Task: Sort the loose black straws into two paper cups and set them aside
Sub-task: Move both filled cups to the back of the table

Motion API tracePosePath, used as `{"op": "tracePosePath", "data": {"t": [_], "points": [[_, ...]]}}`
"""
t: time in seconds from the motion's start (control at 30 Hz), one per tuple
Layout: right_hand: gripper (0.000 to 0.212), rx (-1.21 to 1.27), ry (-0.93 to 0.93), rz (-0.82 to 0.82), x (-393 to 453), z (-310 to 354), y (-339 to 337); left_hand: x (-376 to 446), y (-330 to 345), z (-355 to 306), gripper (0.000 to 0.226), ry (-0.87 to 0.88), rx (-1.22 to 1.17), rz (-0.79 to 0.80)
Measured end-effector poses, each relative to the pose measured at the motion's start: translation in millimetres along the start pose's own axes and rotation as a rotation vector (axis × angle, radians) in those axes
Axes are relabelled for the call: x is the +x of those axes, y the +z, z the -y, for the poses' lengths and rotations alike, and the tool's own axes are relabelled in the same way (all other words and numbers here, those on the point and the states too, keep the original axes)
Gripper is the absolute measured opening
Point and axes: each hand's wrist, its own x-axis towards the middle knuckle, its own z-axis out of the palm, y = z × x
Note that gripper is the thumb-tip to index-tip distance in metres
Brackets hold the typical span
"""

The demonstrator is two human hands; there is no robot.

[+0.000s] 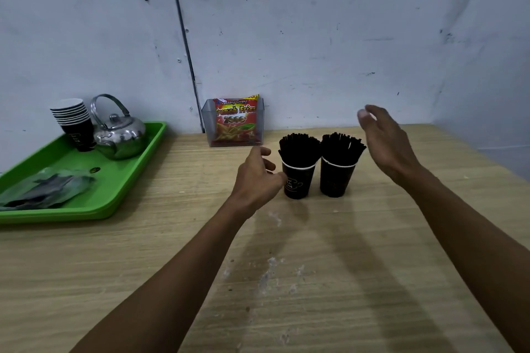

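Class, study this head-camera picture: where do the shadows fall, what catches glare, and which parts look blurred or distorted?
Head view: soft arm shadows stretch along the wooden table toward the camera; the steel kettle shows bright highlights; the raised right hand is slightly motion-blurred, unlike the left hand beside the left cup of straws; wide-angle distortion curves the wall seam.

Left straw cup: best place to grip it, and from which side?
Wrap the left cup around its bare wall below the rim, coming from its left, where the left hand already is. Straws fan over the top, and the right cup blocks the other side.
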Motion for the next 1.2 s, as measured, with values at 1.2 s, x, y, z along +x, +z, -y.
{"op": "tracePosePath", "data": {"t": [1.2], "points": [[0.069, 0.319, 0.027, 0.323, -15, 24, 172, 48, -117, 72, 0.085, -0.042, 0.042, -0.571]]}}
